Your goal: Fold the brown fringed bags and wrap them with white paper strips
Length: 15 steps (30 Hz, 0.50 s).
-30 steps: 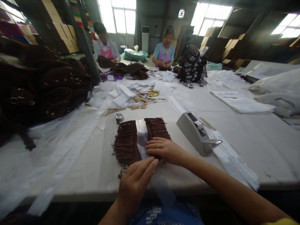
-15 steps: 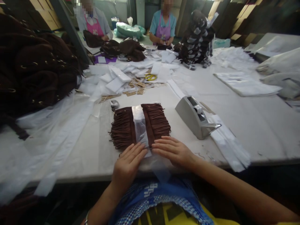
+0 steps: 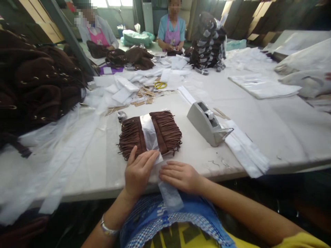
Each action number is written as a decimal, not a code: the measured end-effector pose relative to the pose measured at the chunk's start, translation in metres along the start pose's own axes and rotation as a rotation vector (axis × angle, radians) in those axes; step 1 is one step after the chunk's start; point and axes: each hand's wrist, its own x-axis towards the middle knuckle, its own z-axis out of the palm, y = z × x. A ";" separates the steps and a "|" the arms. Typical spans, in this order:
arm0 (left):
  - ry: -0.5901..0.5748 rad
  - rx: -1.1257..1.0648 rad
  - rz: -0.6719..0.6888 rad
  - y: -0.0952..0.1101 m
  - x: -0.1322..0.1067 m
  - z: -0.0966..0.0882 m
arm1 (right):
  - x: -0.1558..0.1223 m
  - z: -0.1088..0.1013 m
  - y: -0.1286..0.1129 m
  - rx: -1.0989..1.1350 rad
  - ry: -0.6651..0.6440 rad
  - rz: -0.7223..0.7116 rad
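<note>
A dark brown fringed bag (image 3: 129,137) lies flat near the table's front edge. Across its middle runs a white, shiny plastic strip (image 3: 149,132). My left hand (image 3: 138,170) rests its outstretched fingers on the strip at the bag's near edge, thumb raised. Just to the right, my right hand (image 3: 179,175) lies flat with fingers extended, at the table edge. From under it a translucent plastic end (image 3: 171,198) hangs down over my blue apron. A small wrapped metal piece (image 3: 121,116) lies by the bag's upper left corner.
A grey tape dispenser (image 3: 207,122) stands right of the bag, beside white plastic strips (image 3: 248,148). Brown bags (image 3: 38,79) are heaped at left. Yellow-handled scissors (image 3: 160,85) lie among white packets (image 3: 124,91). Two people sit across the table (image 3: 271,127).
My right hand has slid down and left off the bag's edge toward the table edge. My left thumb has lifted. The camera view has shifted slightly.
</note>
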 end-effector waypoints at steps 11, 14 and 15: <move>-0.005 0.016 0.037 -0.002 -0.008 0.021 | -0.028 -0.003 -0.038 -0.008 -0.012 0.040; 0.028 0.022 0.052 -0.001 -0.010 0.023 | -0.032 -0.004 -0.040 -0.015 0.002 0.036; 0.033 0.027 0.054 -0.001 -0.010 0.022 | -0.032 -0.004 -0.041 -0.018 0.009 0.032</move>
